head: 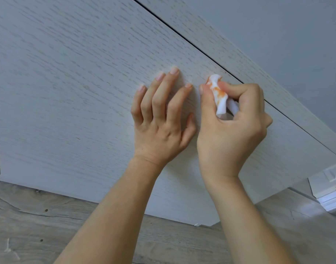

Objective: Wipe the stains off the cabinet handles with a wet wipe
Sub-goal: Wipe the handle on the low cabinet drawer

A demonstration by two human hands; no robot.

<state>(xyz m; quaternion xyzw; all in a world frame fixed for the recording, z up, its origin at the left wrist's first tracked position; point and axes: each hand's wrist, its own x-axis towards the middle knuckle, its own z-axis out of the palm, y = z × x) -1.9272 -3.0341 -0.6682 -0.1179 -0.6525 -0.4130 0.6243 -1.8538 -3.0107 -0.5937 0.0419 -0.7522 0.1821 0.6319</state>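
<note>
Our right hand [231, 119] curls its grip around a crumpled white, orange-stained wet wipe [218, 92]; just left, our left hand [161, 119] rests open-fingered, flat on the pale wood-grain cabinet door [68, 82].

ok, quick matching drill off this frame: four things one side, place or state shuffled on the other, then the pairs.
Things
1. left hand
2. right hand
3. wet wipe
4. floor

Place or state
A. white, smeared orange
B. grey wood planks, below the cabinet door
C. fingers spread flat on the cabinet door
D. curled round the wipe, near the dark gap between doors

Pairs: 1-C, 2-D, 3-A, 4-B
</note>
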